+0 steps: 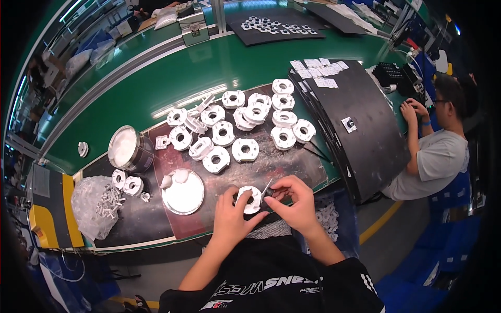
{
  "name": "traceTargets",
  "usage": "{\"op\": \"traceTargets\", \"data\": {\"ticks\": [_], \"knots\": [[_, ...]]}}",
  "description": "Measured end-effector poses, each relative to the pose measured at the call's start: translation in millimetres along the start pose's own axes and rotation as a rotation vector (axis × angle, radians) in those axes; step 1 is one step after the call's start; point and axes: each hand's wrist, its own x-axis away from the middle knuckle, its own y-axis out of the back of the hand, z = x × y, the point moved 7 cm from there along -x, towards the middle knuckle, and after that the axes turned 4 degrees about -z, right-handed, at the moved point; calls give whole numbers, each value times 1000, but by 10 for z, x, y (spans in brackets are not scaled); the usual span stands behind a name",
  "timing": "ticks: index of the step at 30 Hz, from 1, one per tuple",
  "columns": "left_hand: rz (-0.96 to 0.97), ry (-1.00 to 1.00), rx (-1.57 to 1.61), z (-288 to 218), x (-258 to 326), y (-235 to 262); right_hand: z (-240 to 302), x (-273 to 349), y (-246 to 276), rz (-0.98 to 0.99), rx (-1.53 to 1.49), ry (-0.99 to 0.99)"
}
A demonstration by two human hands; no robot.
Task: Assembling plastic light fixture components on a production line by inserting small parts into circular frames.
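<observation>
- Left hand [229,211] grasps a white ring part [249,199] near the table edge [130,244].
- Right hand [293,201] pinches a thin blade [266,188]; its handle is hidden.

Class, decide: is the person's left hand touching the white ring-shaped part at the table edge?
Touching. The head view shows the left hand with fingers wrapped around the white ring-shaped part, no gap.
</observation>
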Motion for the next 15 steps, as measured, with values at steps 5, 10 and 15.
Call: {"op": "traceTargets", "data": {"ticks": [5, 10, 15], "knots": [[-160, -52, 81, -44, 61, 171, 362, -5, -121, 11, 176, 243], [-121, -137, 725, 102, 7, 231, 387, 16, -220, 110, 68, 234], [16, 113, 1311, 219, 38, 56, 378, 39, -278, 138, -5, 169]]}}
